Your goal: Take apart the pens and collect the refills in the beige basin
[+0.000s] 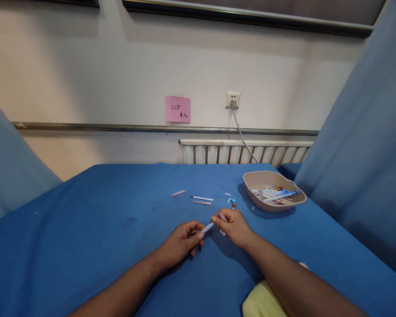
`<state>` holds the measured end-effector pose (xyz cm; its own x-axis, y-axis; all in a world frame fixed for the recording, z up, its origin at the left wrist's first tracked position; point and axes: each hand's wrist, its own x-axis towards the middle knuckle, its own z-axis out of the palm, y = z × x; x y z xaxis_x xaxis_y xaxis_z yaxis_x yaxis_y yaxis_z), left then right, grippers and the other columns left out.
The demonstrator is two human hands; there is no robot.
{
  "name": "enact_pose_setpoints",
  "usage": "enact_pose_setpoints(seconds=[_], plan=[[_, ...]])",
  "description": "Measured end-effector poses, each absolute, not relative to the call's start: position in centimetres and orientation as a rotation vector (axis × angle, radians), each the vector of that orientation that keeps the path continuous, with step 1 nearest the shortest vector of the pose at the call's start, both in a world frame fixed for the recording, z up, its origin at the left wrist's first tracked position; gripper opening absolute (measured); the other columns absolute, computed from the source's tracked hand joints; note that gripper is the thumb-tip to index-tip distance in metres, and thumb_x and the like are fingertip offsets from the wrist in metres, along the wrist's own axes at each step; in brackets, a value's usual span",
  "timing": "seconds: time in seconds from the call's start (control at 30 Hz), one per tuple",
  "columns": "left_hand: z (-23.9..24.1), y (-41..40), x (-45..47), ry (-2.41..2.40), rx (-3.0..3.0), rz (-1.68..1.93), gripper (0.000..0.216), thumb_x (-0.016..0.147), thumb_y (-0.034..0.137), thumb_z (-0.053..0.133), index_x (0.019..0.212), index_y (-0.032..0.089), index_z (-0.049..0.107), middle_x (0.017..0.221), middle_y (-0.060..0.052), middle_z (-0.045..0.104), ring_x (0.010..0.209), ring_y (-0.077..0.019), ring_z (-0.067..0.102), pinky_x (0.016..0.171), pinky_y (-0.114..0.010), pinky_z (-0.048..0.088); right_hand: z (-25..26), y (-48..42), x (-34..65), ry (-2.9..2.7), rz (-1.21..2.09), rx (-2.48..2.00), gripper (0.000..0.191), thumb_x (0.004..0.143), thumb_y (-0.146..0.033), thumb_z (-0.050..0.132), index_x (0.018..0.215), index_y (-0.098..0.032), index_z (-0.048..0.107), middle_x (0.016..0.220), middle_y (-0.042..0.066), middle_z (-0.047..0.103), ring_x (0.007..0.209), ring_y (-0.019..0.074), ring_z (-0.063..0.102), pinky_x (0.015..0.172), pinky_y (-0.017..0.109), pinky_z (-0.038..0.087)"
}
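Low in the middle, my left hand (186,240) is closed round a pale lavender pen barrel (207,227), which points up to the right. The fingertips of my right hand (234,226) pinch the barrel's upper end. A patterned pen piece (223,217) shows between the right hand's fingers. Just below that hand is a small white clip-like part (222,232). Beyond my hands lie a pinkish pen barrel (178,193), a thin white refill (201,198) and a patterned barrel (202,203). Near the right hand are a small turquoise piece (232,200) and a brown-red piece (233,205).
To the right stands a beige basket (257,200) with several pens and pen parts inside. Blue cloth (95,229) covers the table. A yellow-green item (262,301) lies under my right forearm. Behind are a radiator (218,154) and a plugged cable (240,132).
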<state>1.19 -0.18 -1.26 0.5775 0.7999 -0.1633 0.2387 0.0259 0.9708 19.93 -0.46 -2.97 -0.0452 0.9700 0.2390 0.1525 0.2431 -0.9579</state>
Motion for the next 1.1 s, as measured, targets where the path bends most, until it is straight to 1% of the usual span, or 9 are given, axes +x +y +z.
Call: enact_pose_setpoints(seconds=[0.1, 0.23, 0.37, 0.43, 0.57, 0.63, 0.7, 0.87, 1.1], plan=[[-1.5, 0.0, 1.2, 0.891, 1.523, 0.544, 0.034, 0.078, 0.048, 0.059, 0.082, 0.015, 0.052, 0.067, 0.003, 0.055, 0.044, -0.0046, 0.043, 0.044, -0.018, 0.031, -2.8, -0.6, 19.7, -1.432, 1.034, -1.084, 0.035, 0.073, -0.047, 0.064, 0.058, -0.016, 0.062, 0.048, -0.004, 0.047, 0.045, 0.0071, 0.038, 0.044, 0.019, 0.029], [-2.0, 0.3, 0.9, 0.896, 1.517, 0.542, 0.033, 0.081, 0.048, 0.056, 0.086, 0.015, 0.052, 0.064, 0.004, 0.054, 0.043, -0.0045, 0.04, 0.042, -0.018, 0.029, -2.6, -0.3, 19.8, -1.084, 1.175, -1.002, 0.044, 0.074, -0.059, 0.058, 0.074, -0.015, 0.065, 0.056, -0.001, 0.055, 0.041, 0.0069, 0.041, 0.039, 0.019, 0.031], [-1.9, 0.4, 0.8, 0.905, 1.534, 0.55, 0.033, 0.082, 0.047, 0.056, 0.089, 0.015, 0.052, 0.062, 0.004, 0.053, 0.044, -0.0052, 0.041, 0.044, -0.018, 0.032, -2.6, 0.6, 20.8, -0.749, 1.268, -0.953, 0.049, 0.07, -0.063, 0.059, 0.068, -0.014, 0.063, 0.06, 0.001, 0.058, 0.048, 0.0088, 0.05, 0.044, 0.02, 0.038], [-1.8, 0.3, 0.9, 0.911, 1.544, 0.55, 0.033, 0.08, 0.046, 0.058, 0.088, 0.015, 0.053, 0.064, 0.004, 0.054, 0.045, -0.0054, 0.042, 0.045, -0.019, 0.034, -2.7, 0.9, 21.3, -0.684, 1.267, -0.986, 0.05, 0.07, -0.063, 0.057, 0.064, -0.014, 0.062, 0.055, 0.0, 0.055, 0.044, 0.0081, 0.047, 0.041, 0.019, 0.035], [-1.7, 0.1, 1.2, 0.916, 1.541, 0.551, 0.034, 0.077, 0.047, 0.061, 0.087, 0.015, 0.054, 0.068, 0.003, 0.056, 0.047, -0.0055, 0.043, 0.046, -0.019, 0.037, -2.5, 0.7, 21.6, -0.667, 1.297, -1.004, 0.051, 0.074, -0.065, 0.052, 0.062, -0.015, 0.057, 0.041, -0.006, 0.04, 0.035, 0.0057, 0.031, 0.035, 0.018, 0.023], [-1.7, 0.1, 1.3, 0.916, 1.54, 0.548, 0.034, 0.077, 0.046, 0.061, 0.088, 0.015, 0.054, 0.067, 0.003, 0.056, 0.047, -0.0056, 0.043, 0.047, -0.019, 0.037, -2.3, 0.4, 21.3, -0.668, 1.332, -1.009, 0.052, 0.074, -0.066, 0.051, 0.061, -0.016, 0.054, 0.04, -0.008, 0.034, 0.034, 0.0047, 0.026, 0.035, 0.017, 0.019], [-1.6, 0.0, 1.3, 0.917, 1.546, 0.54, 0.034, 0.077, 0.046, 0.06, 0.088, 0.015, 0.054, 0.067, 0.003, 0.056, 0.047, -0.0057, 0.043, 0.047, -0.02, 0.037, -2.1, 0.1, 20.9, -0.678, 1.349, -1.003, 0.053, 0.073, -0.068, 0.051, 0.061, -0.016, 0.051, 0.041, -0.009, 0.033, 0.034, 0.0042, 0.025, 0.034, 0.017, 0.018], [-1.3, -0.1, 1.3, 0.939, 1.558, 0.542, 0.033, 0.076, 0.046, 0.06, 0.086, 0.015, 0.054, 0.067, 0.003, 0.056, 0.047, -0.006, 0.043, 0.047, -0.02, 0.037, -1.3, 0.1, 21.6, -0.612, 1.207, -0.915, 0.049, 0.073, -0.066, 0.052, 0.065, -0.018, 0.048, 0.048, -0.008, 0.038, 0.035, 0.0047, 0.029, 0.035, 0.018, 0.024], [-1.3, 0.0, 1.3, 0.938, 1.559, 0.551, 0.032, 0.077, 0.045, 0.059, 0.087, 0.015, 0.054, 0.068, 0.003, 0.056, 0.047, -0.0058, 0.042, 0.046, -0.019, 0.035, -0.3, 0.8, 25.2, -0.527, 0.812, -0.854, 0.035, 0.07, -0.049, 0.065, 0.067, -0.019, 0.048, 0.053, -0.006, 0.051, 0.039, 0.0053, 0.037, 0.037, 0.018, 0.027]])
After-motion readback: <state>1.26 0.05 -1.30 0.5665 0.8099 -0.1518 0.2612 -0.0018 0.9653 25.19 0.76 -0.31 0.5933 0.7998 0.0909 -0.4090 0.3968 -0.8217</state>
